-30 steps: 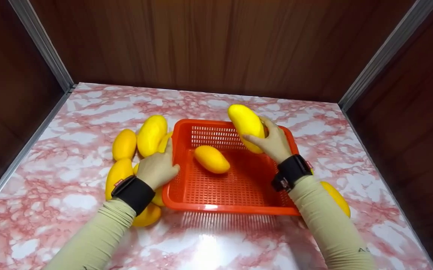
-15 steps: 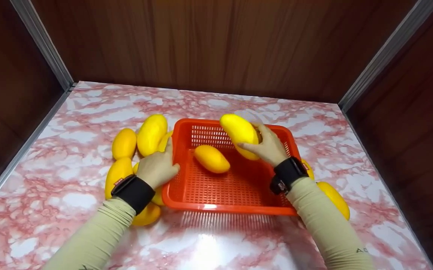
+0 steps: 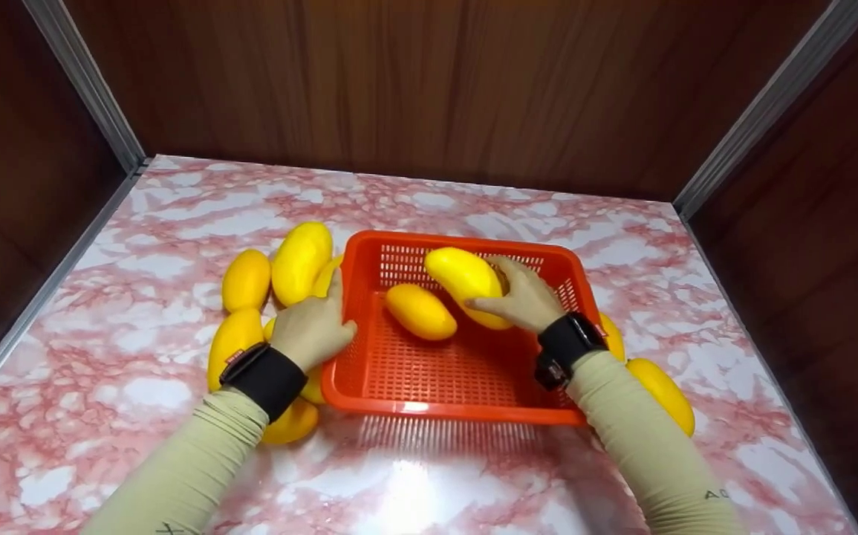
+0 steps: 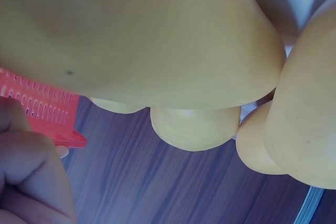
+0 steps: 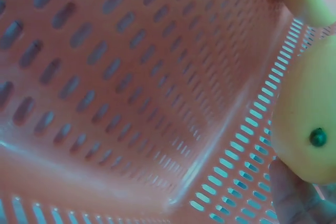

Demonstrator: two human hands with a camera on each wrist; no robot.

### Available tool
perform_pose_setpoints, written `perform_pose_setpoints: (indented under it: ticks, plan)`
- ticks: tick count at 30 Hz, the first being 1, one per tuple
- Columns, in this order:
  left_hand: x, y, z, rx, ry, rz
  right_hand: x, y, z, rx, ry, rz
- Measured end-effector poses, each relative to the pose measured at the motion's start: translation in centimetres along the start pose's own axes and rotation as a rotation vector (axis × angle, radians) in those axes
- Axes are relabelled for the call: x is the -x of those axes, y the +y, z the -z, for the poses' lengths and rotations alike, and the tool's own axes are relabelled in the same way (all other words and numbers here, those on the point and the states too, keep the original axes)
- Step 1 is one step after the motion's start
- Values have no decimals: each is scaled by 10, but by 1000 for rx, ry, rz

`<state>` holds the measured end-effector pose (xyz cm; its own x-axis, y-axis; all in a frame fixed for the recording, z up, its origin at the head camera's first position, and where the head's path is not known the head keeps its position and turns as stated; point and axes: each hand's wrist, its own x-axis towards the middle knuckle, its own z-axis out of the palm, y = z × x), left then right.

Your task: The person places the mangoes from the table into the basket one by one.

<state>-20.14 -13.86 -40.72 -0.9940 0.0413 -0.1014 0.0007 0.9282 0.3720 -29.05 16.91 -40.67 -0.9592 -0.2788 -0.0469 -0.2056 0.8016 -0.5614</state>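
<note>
My right hand [image 3: 527, 299] grips a yellow mango [image 3: 464, 281] inside the red plastic basket [image 3: 414, 408]. In the right wrist view the held mango [image 5: 307, 103] shows its dark stem spot, with part of a finger against its lower side. Another mango [image 3: 420, 312] lies on the basket floor, left of the held one. At the left rim, my left hand [image 3: 311, 332] holds the basket, thumb on the inner side. The left wrist view shows its curled fingers [image 4: 31, 166] by the red basket wall [image 4: 47, 111].
Several mangoes [image 3: 246, 281] cluster on the marbled tabletop [image 3: 154, 446] left of the basket, partly under my left hand. Two more mangoes [image 3: 663, 395] lie to the right, beside my right forearm. Brown wood-grain panels [image 3: 414, 89] enclose the back and sides.
My right hand has lowered the mango and brought it leftward, from above the basket's far rim down inside, close to the other mango. The left hand has stayed at the rim.
</note>
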Motion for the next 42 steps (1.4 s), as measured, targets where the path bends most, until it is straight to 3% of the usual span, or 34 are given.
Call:
perform_pose_setpoints:
  ticks: [12,42]
  plan:
    - [0,1,1,-4,-9,5,1,-2,-6,92,-53,-13]
    - [1,1,0,18,1,2,1,-9,-19,88,-103,-9]
